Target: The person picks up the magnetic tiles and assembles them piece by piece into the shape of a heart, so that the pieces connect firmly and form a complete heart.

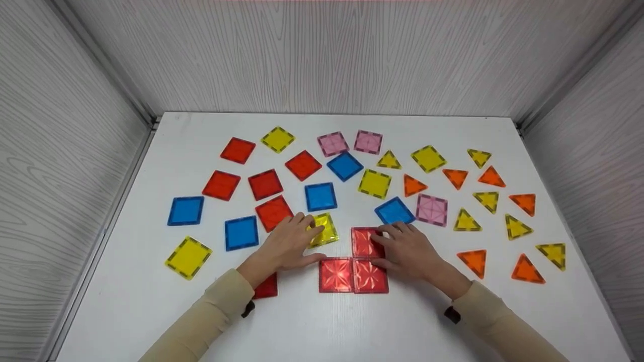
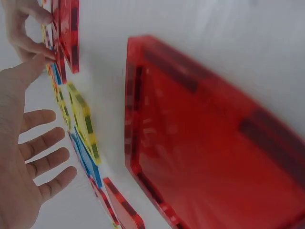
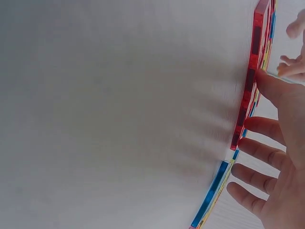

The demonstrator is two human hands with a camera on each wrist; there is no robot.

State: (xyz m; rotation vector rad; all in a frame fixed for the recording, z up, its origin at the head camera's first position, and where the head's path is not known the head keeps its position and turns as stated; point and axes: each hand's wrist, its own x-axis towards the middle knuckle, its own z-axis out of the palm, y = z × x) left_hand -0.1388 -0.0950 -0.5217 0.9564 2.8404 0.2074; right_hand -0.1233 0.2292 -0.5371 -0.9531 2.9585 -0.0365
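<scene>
Three red square magnetic tiles lie together in an L near the front: a left one [image 1: 335, 275], a corner one [image 1: 370, 281] and an upper one [image 1: 363, 243]. My right hand [image 1: 410, 251] rests on the right side of the L, thumb at the corner tile and fingertips at the upper one; the right wrist view shows its fingers [image 3: 259, 153] spread and nearly straight. My left hand [image 1: 289, 244] hovers with loose, spread fingers beside a yellow square tile [image 1: 327, 230]. Its thumb reaches the left red tile's corner; whether it touches is unclear.
Another red tile [image 1: 266, 287] lies partly hidden under my left wrist. Blue [image 1: 241, 233], red [image 1: 273, 213], yellow [image 1: 188, 257] and pink squares [image 1: 431, 209] spread behind and left. Several orange [image 1: 473, 262] and yellow triangles [image 1: 517, 227] lie right. Panels [image 1: 332, 55] enclose the table.
</scene>
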